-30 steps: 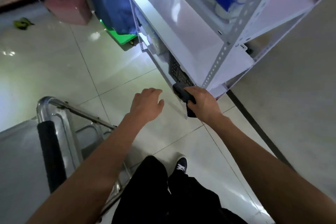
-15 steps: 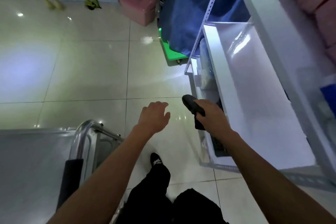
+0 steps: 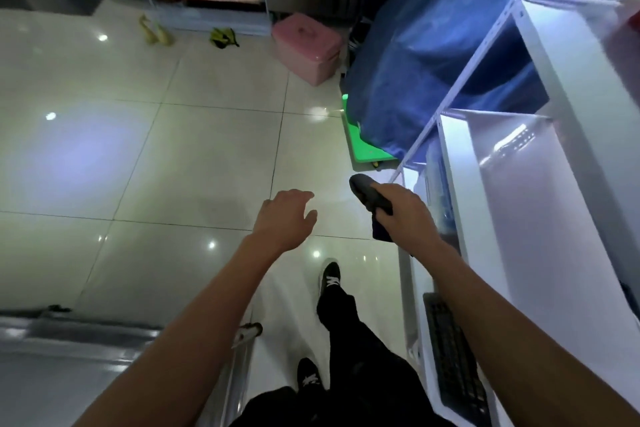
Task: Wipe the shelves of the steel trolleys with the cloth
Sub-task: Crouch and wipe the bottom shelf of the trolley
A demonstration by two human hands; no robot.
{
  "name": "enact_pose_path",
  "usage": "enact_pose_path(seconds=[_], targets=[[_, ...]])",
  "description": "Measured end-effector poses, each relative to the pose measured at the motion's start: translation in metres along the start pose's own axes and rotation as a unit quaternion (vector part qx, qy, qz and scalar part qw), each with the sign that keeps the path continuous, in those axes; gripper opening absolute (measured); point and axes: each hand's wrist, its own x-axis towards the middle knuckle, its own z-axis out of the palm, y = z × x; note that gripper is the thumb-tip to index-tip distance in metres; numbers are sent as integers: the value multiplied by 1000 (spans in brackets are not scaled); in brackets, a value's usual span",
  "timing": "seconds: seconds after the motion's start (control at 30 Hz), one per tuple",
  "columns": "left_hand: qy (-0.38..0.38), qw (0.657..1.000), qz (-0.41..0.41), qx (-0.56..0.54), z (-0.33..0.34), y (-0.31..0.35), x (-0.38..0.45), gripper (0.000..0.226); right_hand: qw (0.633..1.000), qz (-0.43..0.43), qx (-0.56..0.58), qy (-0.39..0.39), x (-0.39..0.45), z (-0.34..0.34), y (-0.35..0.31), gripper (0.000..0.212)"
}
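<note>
Right hand [image 3: 407, 215] grips the dark, soft bunched cloth [image 3: 369, 196] over the tiled floor, beside the white shelving; left hand [image 3: 285, 218] hangs open, empty. Light, floppy stuff, I'd say: best held bunched. Steel trolley [image 3: 69, 357] sits lower left.

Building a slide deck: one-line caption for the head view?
Right hand grips a dark cloth beside white shelving; left hand open over tiled floor.

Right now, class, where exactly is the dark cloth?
In the head view the dark cloth is gripped in the right hand, right of centre, over the tiled floor beside the white shelving.
</note>
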Motion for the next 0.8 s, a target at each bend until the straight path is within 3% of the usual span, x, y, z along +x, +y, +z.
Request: enact_pose_path(seconds=[0.13,0.33,0.8], targets=[[13,998,-60,-2,-32,-38,57,48,998,-41,2,-46,102,8,-13,33],[64,983,-167,-45,-75,-101,92,48,983,-142,-15,-116,226,39,-79,52],[141,872,-431,-185,-110,-300,93,49,888,-348,-55,-294,396,186,-298,49]])
